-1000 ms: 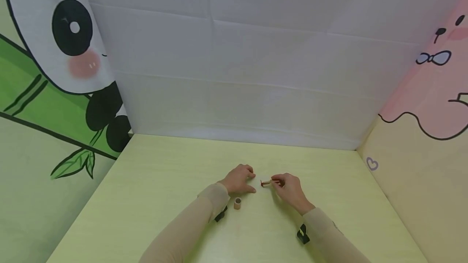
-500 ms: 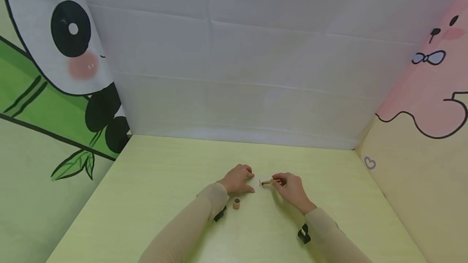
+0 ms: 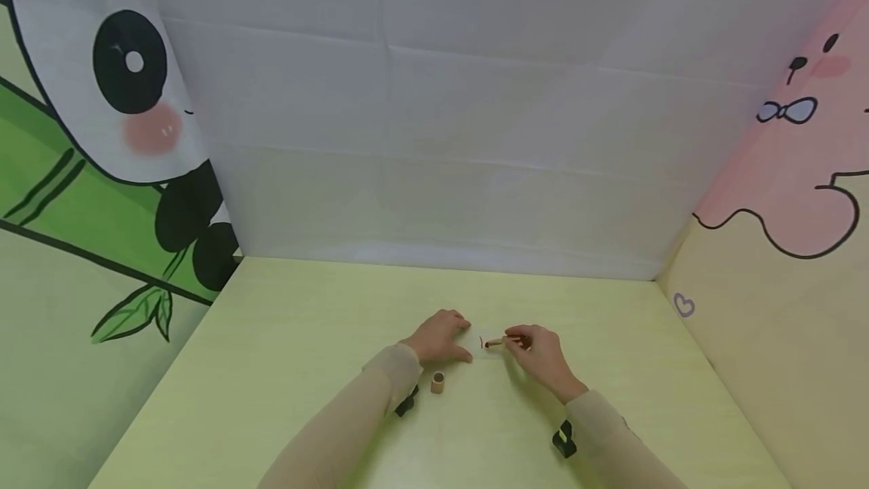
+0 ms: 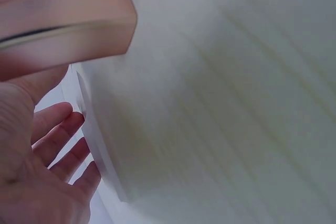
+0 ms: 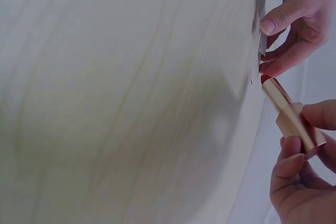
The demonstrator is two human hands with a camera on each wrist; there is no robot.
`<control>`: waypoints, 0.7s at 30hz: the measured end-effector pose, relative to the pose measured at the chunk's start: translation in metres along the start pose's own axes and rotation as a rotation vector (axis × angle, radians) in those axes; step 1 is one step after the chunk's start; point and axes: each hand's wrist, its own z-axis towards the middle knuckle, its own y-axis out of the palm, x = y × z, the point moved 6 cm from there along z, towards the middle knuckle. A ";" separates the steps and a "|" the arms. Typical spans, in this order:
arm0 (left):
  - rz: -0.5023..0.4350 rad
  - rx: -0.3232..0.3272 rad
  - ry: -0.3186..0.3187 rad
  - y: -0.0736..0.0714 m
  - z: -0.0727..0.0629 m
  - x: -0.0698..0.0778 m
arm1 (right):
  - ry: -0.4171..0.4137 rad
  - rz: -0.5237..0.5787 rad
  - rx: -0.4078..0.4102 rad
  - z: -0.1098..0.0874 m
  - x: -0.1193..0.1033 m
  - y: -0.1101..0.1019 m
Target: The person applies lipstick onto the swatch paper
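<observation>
Gold lipstick (image 5: 291, 119), pinched by right hand (image 3: 541, 355), slants crosswise, pointing toward spread-fingered left hand (image 3: 437, 337).

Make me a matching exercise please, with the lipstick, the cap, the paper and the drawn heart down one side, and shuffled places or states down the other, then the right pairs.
1. Lipstick
2. Cap
3. Paper
4. Heart

A. White, with a red mark
B. Purple, on the wall to the right
C. Held in the right hand
D. Standing upright on the table

Pairs: 1-C; 2-D; 3-A; 4-B
</observation>
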 end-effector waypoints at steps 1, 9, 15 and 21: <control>0.001 0.001 -0.001 0.001 0.000 -0.001 | -0.004 0.002 0.001 0.000 0.000 0.000; -0.055 0.030 -0.013 -0.001 0.000 -0.007 | -0.006 0.009 0.023 0.000 0.000 0.000; -0.058 0.063 -0.008 -0.003 -0.004 -0.014 | -0.019 0.034 0.025 -0.002 -0.002 0.003; -0.068 0.079 -0.027 -0.003 -0.008 -0.020 | -0.034 0.037 0.050 0.000 -0.004 -0.001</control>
